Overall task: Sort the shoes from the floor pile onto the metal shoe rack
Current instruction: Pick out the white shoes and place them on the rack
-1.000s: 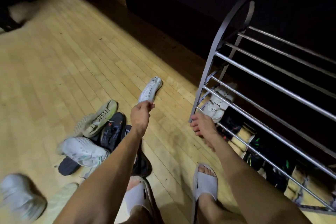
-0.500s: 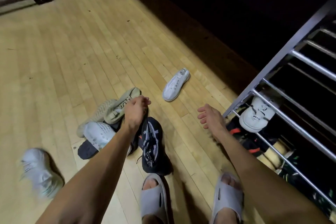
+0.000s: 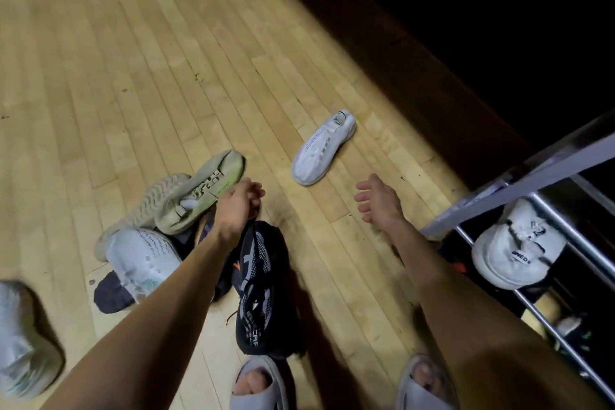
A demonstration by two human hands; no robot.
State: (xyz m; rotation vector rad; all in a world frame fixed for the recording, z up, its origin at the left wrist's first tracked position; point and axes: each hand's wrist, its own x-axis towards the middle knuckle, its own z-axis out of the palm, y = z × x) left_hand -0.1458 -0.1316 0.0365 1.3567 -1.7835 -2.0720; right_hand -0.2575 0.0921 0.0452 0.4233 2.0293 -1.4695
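The floor pile lies at lower left: a beige shoe [image 3: 206, 190] on another beige one turned sole-up [image 3: 146, 210], a white shoe [image 3: 143, 260], and a black patterned shoe [image 3: 263, 283]. My left hand [image 3: 238, 206] is at the heel end of the black shoe, fingers closed on its collar. My right hand [image 3: 379, 203] hovers over bare floor with fingers spread, holding nothing. A single white shoe [image 3: 324, 146] lies apart on the floor beyond both hands. The metal shoe rack [image 3: 532, 170] stands at the right edge with a white shoe [image 3: 512, 250] on a lower tier.
Another pale shoe [image 3: 23, 336], blurred, sits at the bottom left edge. A dark shoe [image 3: 113, 293] pokes out under the pile. My feet in grey slides [image 3: 256, 386] stand at the bottom. Wooden floor stretches ahead; a dark wall runs behind the rack.
The view has swung left, away from the rack. My left hand came down onto the pile and closed on the black shoe. My right hand left the rack post and opened over the floor.
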